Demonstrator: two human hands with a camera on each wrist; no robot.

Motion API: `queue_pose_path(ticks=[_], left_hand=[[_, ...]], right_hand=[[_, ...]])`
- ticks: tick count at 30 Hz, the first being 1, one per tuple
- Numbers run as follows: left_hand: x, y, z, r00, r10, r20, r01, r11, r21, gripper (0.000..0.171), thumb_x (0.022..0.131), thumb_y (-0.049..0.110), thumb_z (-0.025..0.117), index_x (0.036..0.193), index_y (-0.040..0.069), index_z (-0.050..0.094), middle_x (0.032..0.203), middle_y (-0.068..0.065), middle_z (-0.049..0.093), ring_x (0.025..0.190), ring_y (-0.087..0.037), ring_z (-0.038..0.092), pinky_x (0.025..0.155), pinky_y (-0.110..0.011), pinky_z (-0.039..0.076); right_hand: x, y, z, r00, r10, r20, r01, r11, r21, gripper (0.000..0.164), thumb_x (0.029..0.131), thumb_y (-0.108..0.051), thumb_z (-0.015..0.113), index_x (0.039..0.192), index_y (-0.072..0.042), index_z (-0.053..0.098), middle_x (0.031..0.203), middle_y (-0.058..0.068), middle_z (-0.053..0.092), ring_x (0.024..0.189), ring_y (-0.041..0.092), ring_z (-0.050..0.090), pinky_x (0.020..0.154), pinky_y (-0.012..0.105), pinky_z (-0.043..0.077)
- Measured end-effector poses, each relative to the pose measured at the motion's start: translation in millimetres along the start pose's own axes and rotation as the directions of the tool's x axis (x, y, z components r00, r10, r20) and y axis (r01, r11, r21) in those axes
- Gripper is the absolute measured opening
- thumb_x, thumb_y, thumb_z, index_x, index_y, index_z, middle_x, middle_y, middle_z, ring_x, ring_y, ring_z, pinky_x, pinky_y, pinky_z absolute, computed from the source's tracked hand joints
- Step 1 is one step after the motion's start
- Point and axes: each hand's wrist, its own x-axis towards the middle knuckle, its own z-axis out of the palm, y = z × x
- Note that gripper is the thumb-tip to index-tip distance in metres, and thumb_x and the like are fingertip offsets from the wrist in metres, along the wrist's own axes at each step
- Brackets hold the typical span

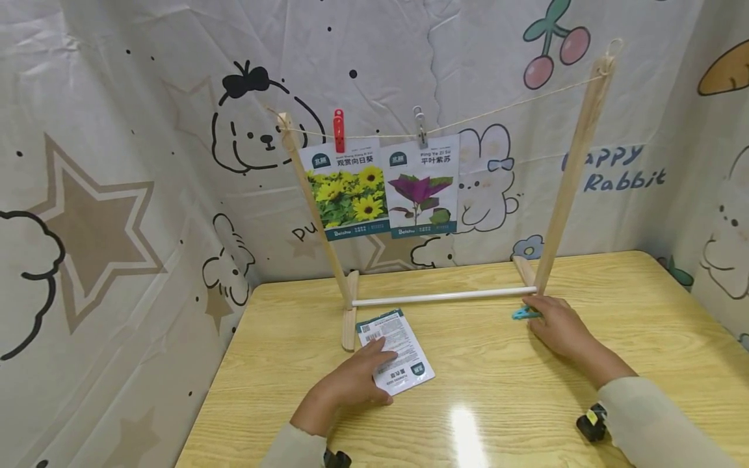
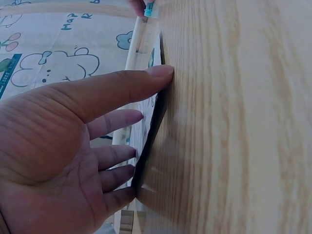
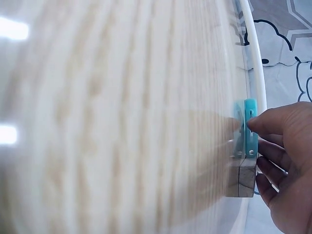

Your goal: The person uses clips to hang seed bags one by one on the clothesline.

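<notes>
A seed packet [image 1: 404, 354], its printed text side up, lies on the table in the head view. My left hand [image 1: 359, 374] rests over its left part, fingers spread across it. In the left wrist view the thumb [image 2: 158, 72] reaches the packet's edge and the other fingers touch its face. At the foot of the right post, my right hand [image 1: 558, 325] pinches a blue clothespin [image 1: 525, 313]. The right wrist view shows the thumb against this clothespin [image 3: 250, 127] low at the tabletop, with the other fingers partly behind it.
Two wooden posts [image 1: 570, 175] with a white crossbar [image 1: 445, 296] carry a string. A sunflower packet [image 1: 345, 188] hangs from it by a red clothespin [image 1: 339, 130], and a purple-leaf packet [image 1: 421, 188] by a grey clothespin [image 1: 420, 127]. A printed curtain [image 1: 374, 58] stands behind the table [image 1: 497, 390].
</notes>
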Motion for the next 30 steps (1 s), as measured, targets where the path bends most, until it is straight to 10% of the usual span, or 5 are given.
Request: queue_pose_path(ticks=[19, 30], left_hand=[[1.4, 7.8, 5.4, 0.999, 0.026, -0.025, -0.023, 0.993, 0.119, 0.039, 0.072, 0.027, 0.078, 0.107, 0.024, 0.062, 0.166, -0.014, 0.029, 0.156, -0.035, 0.022, 0.123, -0.054, 0.027], [1.8, 6.6, 2.7, 0.998, 0.057, -0.038, -0.053, 0.993, 0.104, 0.019, 0.091, 0.029, 0.052, 0.103, 0.019, 0.063, 0.162, -0.017, 0.035, 0.154, -0.037, 0.027, 0.123, -0.053, 0.027]], right_hand=[[0.8, 2.2, 5.0, 0.999, 0.035, -0.025, -0.035, 0.999, -0.008, 0.041, 0.092, -0.001, 0.060, 0.133, 0.004, 0.058, 0.141, 0.036, 0.050, 0.130, 0.056, 0.041, 0.107, 0.069, 0.035], [1.3, 3.7, 6.4, 0.999, 0.025, -0.043, -0.025, 1.000, -0.010, 0.037, 0.092, -0.001, 0.062, 0.129, 0.003, 0.061, 0.139, 0.035, 0.052, 0.128, 0.056, 0.043, 0.105, 0.068, 0.036]])
